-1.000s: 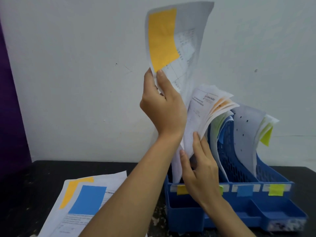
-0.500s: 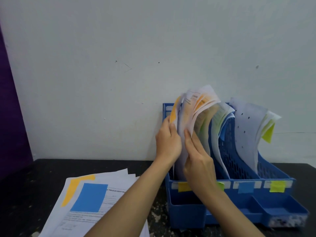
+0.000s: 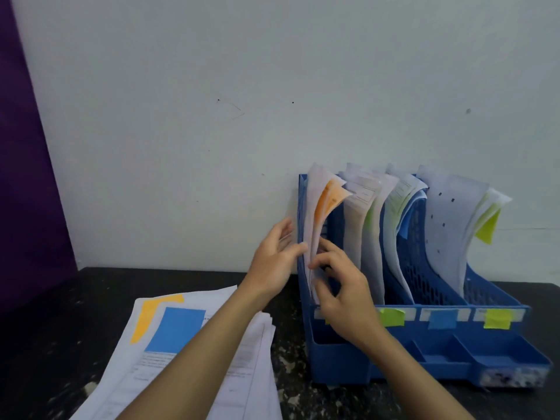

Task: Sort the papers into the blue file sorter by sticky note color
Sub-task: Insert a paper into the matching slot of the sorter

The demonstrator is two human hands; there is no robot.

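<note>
Even, soft, diffuse light; no glare, only faint shadows on wall (image 3: 181,147). Slight motion blur on left hand (image 3: 274,262) and right hand (image 3: 345,295). Mild wide-angle bowing toward edges; overall a little soft.
</note>
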